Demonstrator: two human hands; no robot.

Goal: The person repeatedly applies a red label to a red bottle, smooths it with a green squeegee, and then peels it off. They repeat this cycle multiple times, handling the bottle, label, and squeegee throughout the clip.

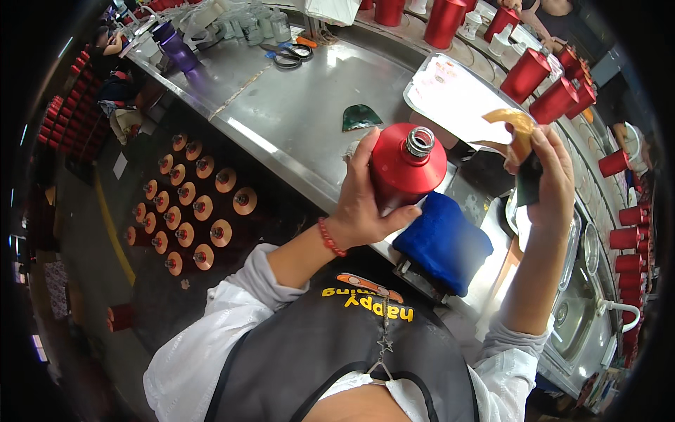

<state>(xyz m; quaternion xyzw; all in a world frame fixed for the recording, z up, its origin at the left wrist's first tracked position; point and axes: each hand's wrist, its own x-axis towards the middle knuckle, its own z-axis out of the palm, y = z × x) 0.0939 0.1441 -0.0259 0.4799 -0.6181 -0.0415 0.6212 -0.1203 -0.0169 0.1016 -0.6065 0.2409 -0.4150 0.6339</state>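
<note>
**Red bottle in the left hand, worn pad in the right**

Left hand (362, 204) wrapped around the body of a red metal bottle (406, 165), grip clamped on it, thumb along the lower side, fingers (364, 151) curled over the far side. Bottle tilted, bare threaded metal neck (420, 141) pointing up toward the camera, no cap on it. Held in the air above the near edge of the steel desk (295, 112), just over a blue cloth pad (443, 243) lying at that edge. Red bead bracelet (330, 237) on the left wrist.

Right hand (552, 176) raised to the right of the bottle, apart from it, grip clamped on a dark pad with a curled orange-yellow top (517, 130). Pad held near the bottle's shoulder, not touching.

Behind the hands, a pale rectangular tray (450, 95) on the desk, and a small dark green piece (360, 117) lying flat just beyond the bottle. Farther back, scissors (288, 55), a purple bottle (176, 48) and clear glass jars (253, 24). More red bottles (527, 74) standing in a row along the far right of the desk. Left of the desk, lower down, rows of orange discs (197, 204) with dark centres. At the lower right, a steel sink (580, 316).
</note>
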